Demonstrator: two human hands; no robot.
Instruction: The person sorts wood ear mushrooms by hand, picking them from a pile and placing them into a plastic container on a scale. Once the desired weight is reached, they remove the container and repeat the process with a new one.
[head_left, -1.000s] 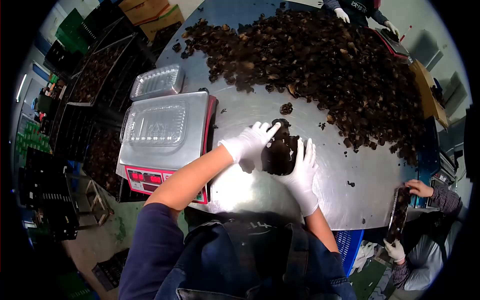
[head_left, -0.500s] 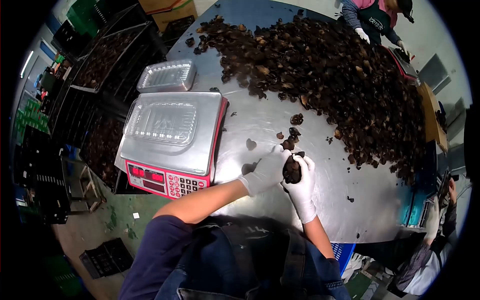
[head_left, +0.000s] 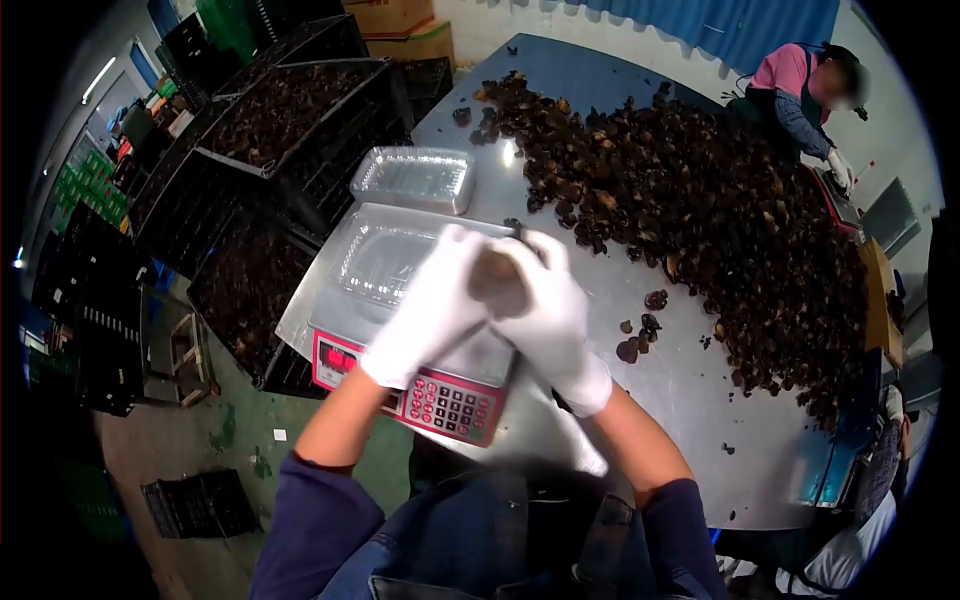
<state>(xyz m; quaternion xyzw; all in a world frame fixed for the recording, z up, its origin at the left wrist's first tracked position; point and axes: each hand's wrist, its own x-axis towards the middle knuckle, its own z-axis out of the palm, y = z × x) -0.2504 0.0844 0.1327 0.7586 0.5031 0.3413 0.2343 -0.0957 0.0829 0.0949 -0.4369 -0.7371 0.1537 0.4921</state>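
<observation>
In white gloves, my left hand (head_left: 432,305) and my right hand (head_left: 552,315) are raised together over the right part of the scale (head_left: 472,355). Between them they hold brown wood ear mushrooms (head_left: 498,285), blurred by motion and partly covered by the fingers; both hands look closed on them. A clear plastic tray (head_left: 375,262) lies on the scale's metal plate, just left of my left hand, which hides part of it. Behind the scale stand more clear trays (head_left: 415,178), apparently nested. A few loose wood ear mushrooms (head_left: 630,348) lie on the table to the right.
A large heap of wood ear mushrooms (head_left: 690,200) spreads across the metal table (head_left: 640,440). Black crates (head_left: 300,165) filled with dark pieces are stacked at the left. Across the table a person in pink (head_left: 785,75) reaches toward another scale (head_left: 838,200). Another person's sleeve (head_left: 880,465) shows at lower right.
Both hands have lifted from the table and moved left to the scale with the mushrooms. The camera view has shifted, so the scale and table appear farther right and lower.
</observation>
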